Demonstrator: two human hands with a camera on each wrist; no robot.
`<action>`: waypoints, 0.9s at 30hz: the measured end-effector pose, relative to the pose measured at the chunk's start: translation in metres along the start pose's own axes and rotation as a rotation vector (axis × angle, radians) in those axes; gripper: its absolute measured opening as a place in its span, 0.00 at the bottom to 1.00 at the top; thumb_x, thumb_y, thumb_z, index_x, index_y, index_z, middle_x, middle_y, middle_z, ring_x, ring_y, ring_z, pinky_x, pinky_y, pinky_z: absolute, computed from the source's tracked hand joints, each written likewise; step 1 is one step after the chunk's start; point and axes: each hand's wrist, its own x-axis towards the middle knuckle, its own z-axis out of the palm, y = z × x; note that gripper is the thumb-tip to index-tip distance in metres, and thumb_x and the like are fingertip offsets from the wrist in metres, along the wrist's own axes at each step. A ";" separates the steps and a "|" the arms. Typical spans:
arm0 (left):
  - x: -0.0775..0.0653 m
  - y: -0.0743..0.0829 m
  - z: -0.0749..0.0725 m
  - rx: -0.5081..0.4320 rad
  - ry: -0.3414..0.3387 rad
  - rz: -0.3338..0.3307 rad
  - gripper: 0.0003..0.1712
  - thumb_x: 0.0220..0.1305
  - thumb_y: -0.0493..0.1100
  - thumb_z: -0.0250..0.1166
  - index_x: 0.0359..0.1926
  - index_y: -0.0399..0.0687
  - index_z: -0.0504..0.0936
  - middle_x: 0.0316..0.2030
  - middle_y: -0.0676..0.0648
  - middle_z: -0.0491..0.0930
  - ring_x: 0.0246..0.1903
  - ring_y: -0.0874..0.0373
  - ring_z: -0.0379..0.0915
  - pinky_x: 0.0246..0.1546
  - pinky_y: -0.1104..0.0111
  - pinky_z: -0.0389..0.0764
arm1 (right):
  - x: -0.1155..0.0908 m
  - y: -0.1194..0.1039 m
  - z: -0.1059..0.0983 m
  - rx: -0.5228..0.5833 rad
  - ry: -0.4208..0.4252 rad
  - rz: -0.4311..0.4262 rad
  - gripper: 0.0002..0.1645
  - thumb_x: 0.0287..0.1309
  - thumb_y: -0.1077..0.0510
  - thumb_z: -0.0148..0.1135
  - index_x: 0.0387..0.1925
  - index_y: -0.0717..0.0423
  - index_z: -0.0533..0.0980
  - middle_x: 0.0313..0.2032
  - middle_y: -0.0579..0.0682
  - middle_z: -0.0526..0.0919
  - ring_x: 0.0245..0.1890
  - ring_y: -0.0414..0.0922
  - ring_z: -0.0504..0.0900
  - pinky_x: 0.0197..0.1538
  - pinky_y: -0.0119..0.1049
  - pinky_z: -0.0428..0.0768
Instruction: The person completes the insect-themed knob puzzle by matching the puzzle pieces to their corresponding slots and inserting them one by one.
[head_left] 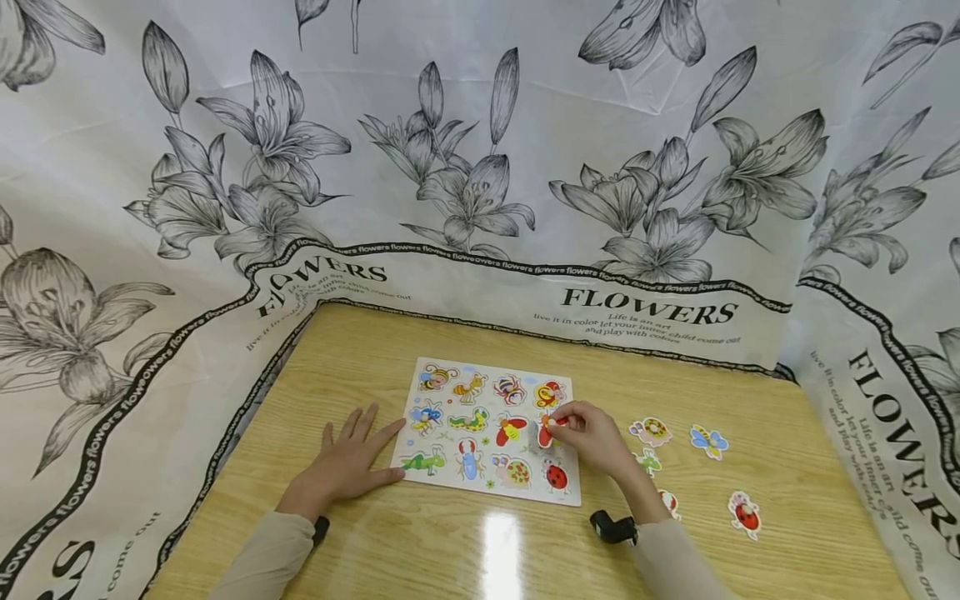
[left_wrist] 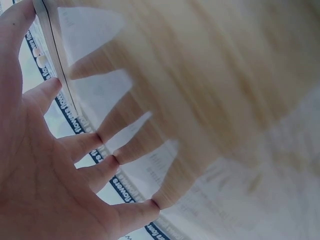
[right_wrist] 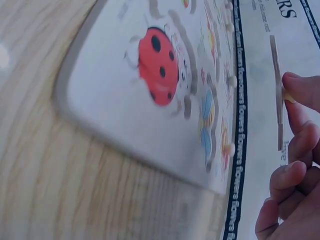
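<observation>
A white insect puzzle board [head_left: 442, 487] lies on the wooden table, with rows of colourful bug pictures. My right hand [head_left: 596, 437] pinches a red-winged insect puzzle piece [head_left: 546, 432] by its small knob, over the board's right side. In the right wrist view the puzzle piece [right_wrist: 277, 90] appears edge-on, raised off the board, with thumb and finger at its knob. A ladybug picture [right_wrist: 159, 67] and a blue-winged bee picture [right_wrist: 206, 122] show on the board there. My left hand [head_left: 348, 462] rests spread on the table, its thumb and index fingertips at the board's left edge.
Right of the board lie loose puzzle pieces: a snail [head_left: 651, 431], a blue-winged bee [head_left: 708, 442], a ladybug [head_left: 745, 514], a green one [head_left: 648, 462] and a red-and-white one [head_left: 669, 502] partly behind my right forearm. A flower-printed cloth [head_left: 480, 283] borders the table.
</observation>
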 end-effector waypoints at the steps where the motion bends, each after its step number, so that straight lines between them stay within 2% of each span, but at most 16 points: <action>1: 0.000 0.000 0.000 0.003 0.000 0.000 0.47 0.64 0.70 0.62 0.78 0.64 0.58 0.78 0.35 0.42 0.75 0.32 0.35 0.61 0.25 0.39 | 0.003 -0.001 0.003 -0.003 -0.009 -0.009 0.10 0.59 0.58 0.73 0.39 0.58 0.82 0.25 0.48 0.70 0.26 0.43 0.67 0.28 0.31 0.66; 12: 0.000 0.001 -0.001 -0.011 -0.001 -0.001 0.47 0.64 0.69 0.62 0.78 0.63 0.58 0.77 0.35 0.42 0.75 0.32 0.35 0.61 0.25 0.38 | 0.026 -0.015 0.029 -0.041 -0.030 -0.078 0.08 0.58 0.58 0.73 0.37 0.56 0.83 0.24 0.46 0.71 0.25 0.41 0.68 0.28 0.32 0.67; 27: 0.000 0.000 -0.001 -0.022 -0.012 -0.006 0.48 0.63 0.71 0.61 0.78 0.64 0.57 0.78 0.35 0.41 0.75 0.33 0.33 0.61 0.26 0.37 | 0.040 -0.013 0.050 -0.073 -0.077 0.016 0.05 0.58 0.58 0.72 0.34 0.53 0.82 0.22 0.47 0.72 0.22 0.42 0.68 0.27 0.35 0.68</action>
